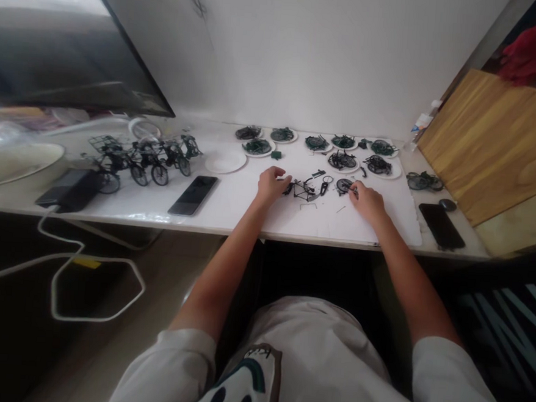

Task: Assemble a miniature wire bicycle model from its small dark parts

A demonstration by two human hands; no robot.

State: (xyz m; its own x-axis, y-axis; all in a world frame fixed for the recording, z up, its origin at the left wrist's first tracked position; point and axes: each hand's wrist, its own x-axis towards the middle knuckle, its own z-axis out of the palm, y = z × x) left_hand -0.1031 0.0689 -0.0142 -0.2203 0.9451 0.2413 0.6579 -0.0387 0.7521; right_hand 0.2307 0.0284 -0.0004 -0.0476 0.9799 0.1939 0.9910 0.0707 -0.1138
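My left hand rests on the white sheet with its fingers loosely curved and apart. Its fingertips are beside a small black part and the thin black frame of a miniature bicycle. My right hand has thumb and fingers pinched together at the edge of a small spoked wheel; whatever lies between the fingertips is too small to make out. Between the hands lie more black pieces, a flat black part and a thin bent wire.
White plates with dark bicycle parts line the back. A bare white plate lies left of them. Several assembled miniature bicycles stand at left. Phones flank the sheet. A monitor and a wooden board bound the sides.
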